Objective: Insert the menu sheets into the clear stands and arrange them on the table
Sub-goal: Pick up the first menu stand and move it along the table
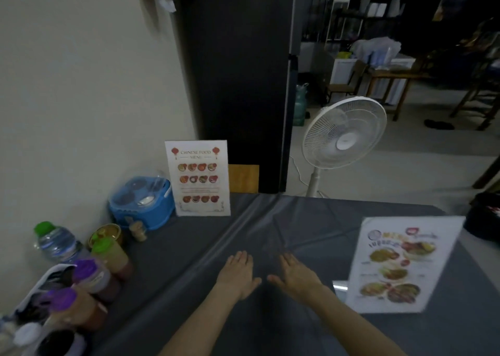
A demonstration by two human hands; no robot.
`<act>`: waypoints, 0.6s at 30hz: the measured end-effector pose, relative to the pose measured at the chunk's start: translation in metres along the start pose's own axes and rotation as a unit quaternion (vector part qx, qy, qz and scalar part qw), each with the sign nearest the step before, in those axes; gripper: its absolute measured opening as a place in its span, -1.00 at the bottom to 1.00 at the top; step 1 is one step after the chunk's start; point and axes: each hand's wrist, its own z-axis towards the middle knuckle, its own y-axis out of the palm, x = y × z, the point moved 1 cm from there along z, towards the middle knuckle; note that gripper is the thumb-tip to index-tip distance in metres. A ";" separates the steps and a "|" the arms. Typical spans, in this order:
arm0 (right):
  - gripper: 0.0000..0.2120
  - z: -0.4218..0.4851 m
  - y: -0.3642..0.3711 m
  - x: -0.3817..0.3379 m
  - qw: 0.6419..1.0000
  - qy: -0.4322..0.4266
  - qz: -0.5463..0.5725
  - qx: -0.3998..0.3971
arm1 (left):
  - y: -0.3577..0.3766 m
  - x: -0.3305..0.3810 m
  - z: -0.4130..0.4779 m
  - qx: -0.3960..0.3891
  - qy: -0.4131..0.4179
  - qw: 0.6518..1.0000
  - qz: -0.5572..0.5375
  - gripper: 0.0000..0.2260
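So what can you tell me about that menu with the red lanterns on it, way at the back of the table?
The Chinese food menu is a white sheet standing upright at the table's far edge, near the wall. It has two red lanterns beside its title and three rows of small round dish pictures. It seems to sit in a clear stand, though the plastic is hard to make out. A blue container sits close on its left. Neither hand touches it.

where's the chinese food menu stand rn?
Head view, far left of the grey table: the upright Chinese food menu stand is beside the blue lidded container.
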 end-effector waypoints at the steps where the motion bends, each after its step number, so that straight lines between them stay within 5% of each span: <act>1: 0.49 -0.005 0.003 0.006 1.000 0.004 0.004 -0.002 | 0.003 0.009 -0.004 -0.003 0.000 1.000 0.004 -0.34; 6: -0.21 -0.042 0.005 0.024 1.000 0.023 0.016 -0.010 | 0.009 0.042 -0.021 -0.011 -0.001 1.000 0.004 -0.33; 18: -0.24 -0.103 0.006 0.065 0.992 0.075 0.095 0.046 | 0.006 0.095 -0.035 -0.002 0.058 0.998 -0.014 -0.33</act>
